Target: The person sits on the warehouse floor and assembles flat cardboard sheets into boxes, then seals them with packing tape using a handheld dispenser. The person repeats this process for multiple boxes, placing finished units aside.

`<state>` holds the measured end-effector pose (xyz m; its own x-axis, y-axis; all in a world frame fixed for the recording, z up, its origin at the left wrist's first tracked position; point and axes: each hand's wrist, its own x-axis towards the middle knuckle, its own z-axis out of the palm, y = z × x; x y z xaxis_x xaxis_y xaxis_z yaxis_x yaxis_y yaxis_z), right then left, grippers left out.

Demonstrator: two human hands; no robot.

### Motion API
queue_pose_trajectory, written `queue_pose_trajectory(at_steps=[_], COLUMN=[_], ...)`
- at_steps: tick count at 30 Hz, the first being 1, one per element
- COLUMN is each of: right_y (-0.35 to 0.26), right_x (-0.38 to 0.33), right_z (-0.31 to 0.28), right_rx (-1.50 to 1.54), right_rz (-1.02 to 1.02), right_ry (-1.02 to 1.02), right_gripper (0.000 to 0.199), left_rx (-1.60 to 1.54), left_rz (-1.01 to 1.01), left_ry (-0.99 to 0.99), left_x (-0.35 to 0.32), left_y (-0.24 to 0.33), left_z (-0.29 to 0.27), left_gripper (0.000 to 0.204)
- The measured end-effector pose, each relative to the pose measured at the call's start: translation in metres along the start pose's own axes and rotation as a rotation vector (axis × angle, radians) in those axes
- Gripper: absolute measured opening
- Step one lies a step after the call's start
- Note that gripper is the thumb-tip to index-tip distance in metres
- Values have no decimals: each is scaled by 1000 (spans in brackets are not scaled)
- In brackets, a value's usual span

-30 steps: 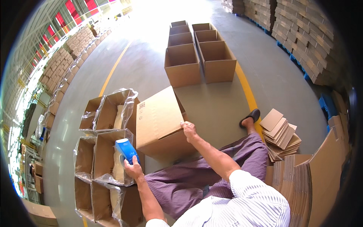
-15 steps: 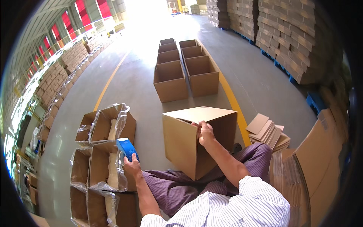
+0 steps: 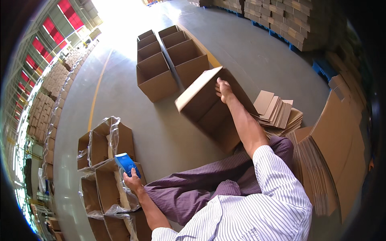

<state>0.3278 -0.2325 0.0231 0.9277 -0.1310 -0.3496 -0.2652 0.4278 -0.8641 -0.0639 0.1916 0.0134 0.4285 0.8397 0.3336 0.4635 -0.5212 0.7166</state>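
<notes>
My right hand [image 3: 224, 90] is closed on the upper edge of an open cardboard box [image 3: 209, 112], held tilted in front of my crossed legs. The box's dark inside faces toward me, and its pale upper panel catches the light. Low on the left, my left hand [image 3: 133, 180] is wrapped around a blue, boxy hand-held object [image 3: 127, 164] with a pale end; its kind is not clear. That hand hovers by the near-left boxes [image 3: 130, 141], which have clear plastic liners over their rims and something pale inside some of them.
Two rows of open cardboard boxes [image 3: 157, 85] stand ahead along a yellow floor line. To my right are small cardboard pieces [image 3: 273, 108] in a pile and a stack of flattened cartons [image 3: 315, 172]. Tall carton stacks [image 3: 277, 20] rest on blue pallets at the far right.
My right hand has swung the box up and away from me, turning its opening more toward me. My left hand has lowered slightly with the blue object. The whole view has tilted.
</notes>
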Motion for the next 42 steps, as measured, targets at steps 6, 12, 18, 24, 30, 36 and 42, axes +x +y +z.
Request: queue_pose_trajectory(at_steps=[6, 12, 18, 24, 30, 36, 42], right_y=[96, 129, 117, 113, 126, 140, 150], right_x=[-36, -56, -16, 48, 100, 111, 80], right_z=[-115, -162, -135, -114, -111, -103, -81], right_rx=[-1187, -1329, -789, -297, -191, -45, 122], right_rz=[-197, -97, 173, 376, 345, 238, 299], right_ry=[-342, -188, 86, 219, 366, 406, 268], right_gripper=[69, 81, 101, 121, 118, 54, 43], left_rx=[-131, -175, -268, -229, -170, -105, -63], left_rz=[-50, 3, -113, -96, -166, -144, -111], left_ry=[-83, -191, -209, -215, -241, -240, -308], left_x=[8, 11, 7, 7, 10, 15, 15], left_y=[-5, 2, 20, 18, 22, 15, 30], left_z=[18, 27, 31, 28, 23, 28, 36], left_gripper=[34, 29, 26, 24, 21, 18, 20])
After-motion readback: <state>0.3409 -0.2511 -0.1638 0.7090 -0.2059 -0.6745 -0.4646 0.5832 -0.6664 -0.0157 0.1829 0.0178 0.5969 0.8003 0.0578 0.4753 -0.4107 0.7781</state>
